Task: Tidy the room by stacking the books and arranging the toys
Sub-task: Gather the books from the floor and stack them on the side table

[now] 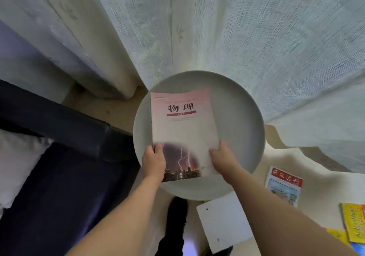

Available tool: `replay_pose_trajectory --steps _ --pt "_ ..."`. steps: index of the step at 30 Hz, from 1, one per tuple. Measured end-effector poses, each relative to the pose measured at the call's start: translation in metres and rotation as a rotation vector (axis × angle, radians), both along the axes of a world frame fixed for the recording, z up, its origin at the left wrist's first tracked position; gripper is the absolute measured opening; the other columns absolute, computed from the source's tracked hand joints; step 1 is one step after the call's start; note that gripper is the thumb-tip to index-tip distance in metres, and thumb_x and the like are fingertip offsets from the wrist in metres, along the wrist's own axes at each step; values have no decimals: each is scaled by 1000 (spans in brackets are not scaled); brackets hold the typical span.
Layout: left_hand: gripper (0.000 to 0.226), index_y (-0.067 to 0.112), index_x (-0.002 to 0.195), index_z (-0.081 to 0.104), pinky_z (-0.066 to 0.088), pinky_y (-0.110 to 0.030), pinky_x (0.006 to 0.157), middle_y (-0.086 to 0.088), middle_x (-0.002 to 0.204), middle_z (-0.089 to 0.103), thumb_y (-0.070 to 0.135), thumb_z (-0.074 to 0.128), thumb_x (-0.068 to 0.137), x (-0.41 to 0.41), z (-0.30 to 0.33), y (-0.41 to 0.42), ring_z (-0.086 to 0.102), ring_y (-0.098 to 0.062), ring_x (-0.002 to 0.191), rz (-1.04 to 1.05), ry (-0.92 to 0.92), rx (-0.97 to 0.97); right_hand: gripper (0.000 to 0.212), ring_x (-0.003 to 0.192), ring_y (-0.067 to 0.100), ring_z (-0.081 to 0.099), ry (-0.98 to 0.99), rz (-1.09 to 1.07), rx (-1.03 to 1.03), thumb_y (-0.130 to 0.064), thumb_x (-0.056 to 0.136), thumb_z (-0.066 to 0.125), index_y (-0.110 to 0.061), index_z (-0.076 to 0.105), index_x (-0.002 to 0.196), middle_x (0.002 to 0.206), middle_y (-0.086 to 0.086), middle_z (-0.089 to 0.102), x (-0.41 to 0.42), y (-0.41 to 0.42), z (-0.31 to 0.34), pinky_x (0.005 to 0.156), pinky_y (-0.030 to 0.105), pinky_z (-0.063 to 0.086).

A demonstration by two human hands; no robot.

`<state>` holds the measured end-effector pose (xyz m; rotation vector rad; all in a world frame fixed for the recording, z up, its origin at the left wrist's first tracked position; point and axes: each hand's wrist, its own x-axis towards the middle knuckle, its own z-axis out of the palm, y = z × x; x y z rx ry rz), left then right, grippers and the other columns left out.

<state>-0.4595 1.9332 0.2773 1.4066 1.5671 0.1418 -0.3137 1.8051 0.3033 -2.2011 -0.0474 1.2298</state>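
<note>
Both hands grasp the pink physics book [182, 129] over the round grey table [245, 121], left hand [153, 160] and right hand [221, 156] pinching its near corners, more books [284, 184] on floor.

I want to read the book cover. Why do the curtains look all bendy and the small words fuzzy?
In the head view, the wide-angle lens fans the curtains outward and stretches the edges. The pink book, gripped by the left hand and right hand over the round table, shows sharp big characters, but its small print is blurred. The light is soft and dim, with no glare.
</note>
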Motion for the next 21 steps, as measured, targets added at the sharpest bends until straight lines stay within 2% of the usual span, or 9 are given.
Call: replay_pose_trajectory --steps 2,5,7,9,12,14,17,21 --pt "38 7 105 62 46 -38 72 -13 99 64 38 40 103 3 -32 4 58 -27 86 20 41 -33 33 111 38 56 6 12 -8 -15 98 40 -9 41 130 123 18 57 1 7 -35 97 52 47" --pt "34 6 107 61 51 -45 84 -16 105 66 27 35 104 3 -62 11 61 -32 91 -21 190 -44 33 115 38 54 24 -3 -23 -9 98 41 -5 40 131 128 20 55 -6 14 -74 100 50 45" --pt "27 14 121 56 50 -40 77 -8 103 65 17 34 104 2 -69 13 60 -27 88 -68 246 10 32 115 37 53 24 -31 -66 -5 98 40 -2 39 129 127 21 52 -13 14 -88 100 48 44" --pt "42 25 139 48 49 -36 74 1 101 62 11 35 101 2 -68 13 60 -23 87 -114 252 45 30 113 37 53 25 -50 -100 -4 97 40 -4 40 127 125 20 53 -15 13 -94 99 48 45" --pt "53 33 148 46 56 -44 91 3 123 66 11 36 101 4 -67 17 64 -25 103 -41 192 -9 32 112 36 54 16 -44 -116 -6 97 41 -8 42 129 124 18 56 -13 14 -91 97 44 46" --pt "51 32 146 50 56 -46 94 5 132 64 11 38 101 8 -64 23 64 -27 108 14 158 -48 34 112 36 55 1 -42 -108 -6 96 41 -8 44 129 124 17 56 -8 18 -89 96 44 47" --pt "50 33 140 56 58 -46 90 4 127 68 10 39 100 13 -63 27 66 -29 101 19 127 -53 33 108 34 55 -35 -47 -108 -5 94 41 -7 45 126 122 17 57 0 22 -87 92 42 48" --pt "47 32 139 59 57 -41 91 4 128 62 11 40 101 18 -68 27 63 -27 100 3 198 20 31 103 31 52 -181 19 -148 -6 93 43 -6 50 123 122 13 54 1 20 -93 82 34 41"
